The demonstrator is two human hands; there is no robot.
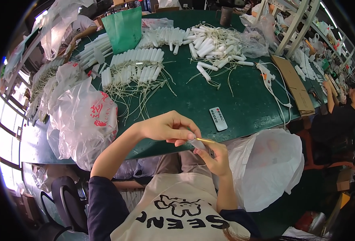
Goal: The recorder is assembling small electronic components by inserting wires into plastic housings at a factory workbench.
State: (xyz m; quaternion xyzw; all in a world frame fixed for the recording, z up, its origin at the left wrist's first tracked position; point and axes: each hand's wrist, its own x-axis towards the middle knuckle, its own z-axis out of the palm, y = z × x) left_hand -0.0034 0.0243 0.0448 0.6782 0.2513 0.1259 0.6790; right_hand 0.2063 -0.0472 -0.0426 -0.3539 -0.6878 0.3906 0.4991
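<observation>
Both my hands are closed on a small white tube (pixel 197 144) just past the table's front edge. My left hand (pixel 170 127) pinches its upper end between thumb and fingers. My right hand (pixel 216 160) grips the lower end, its thumb along the tube. A thin yellow stick (pixel 206 140) lies across the tube beside my right fingers; which hand holds it I cannot tell. A pale thin wire trails below the right hand. On the table beyond my hands lies a white remote control (pixel 218 119) with dark buttons.
On the green table (pixel 177 105), rows of white tubes (pixel 135 60) with loose wires lie left, and a tangled pile (pixel 213 44) farther back. A green bag (pixel 123 30), a glue gun (pixel 266 75) and cardboard (pixel 292 84) stand around. Plastic bags (pixel 83 116) hang left; a white bag (pixel 266 170) sits right.
</observation>
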